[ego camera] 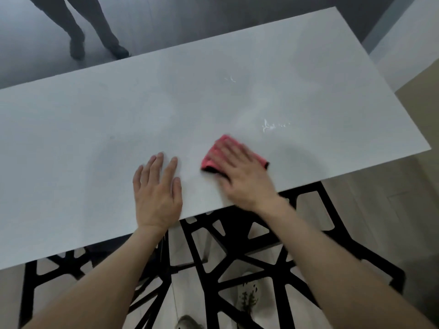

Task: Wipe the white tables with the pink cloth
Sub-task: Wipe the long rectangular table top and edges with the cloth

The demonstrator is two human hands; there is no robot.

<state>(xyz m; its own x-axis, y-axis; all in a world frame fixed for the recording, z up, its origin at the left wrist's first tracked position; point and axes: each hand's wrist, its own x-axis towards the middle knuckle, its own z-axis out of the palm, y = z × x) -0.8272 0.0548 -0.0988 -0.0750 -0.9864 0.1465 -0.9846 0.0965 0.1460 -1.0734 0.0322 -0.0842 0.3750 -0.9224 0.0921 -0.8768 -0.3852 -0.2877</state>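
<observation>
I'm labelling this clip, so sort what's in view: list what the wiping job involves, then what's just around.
Job: pink cloth, pressed flat under the right hand; white table; white smears beyond the cloth; left hand flat on the table.
Just around: black lattice frame below the table; another person's legs across the table.

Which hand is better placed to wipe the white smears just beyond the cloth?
Right. The right hand presses flat on the pink cloth, with the smears just beyond it on the white table. The left hand rests flat, bare, farther away.
</observation>
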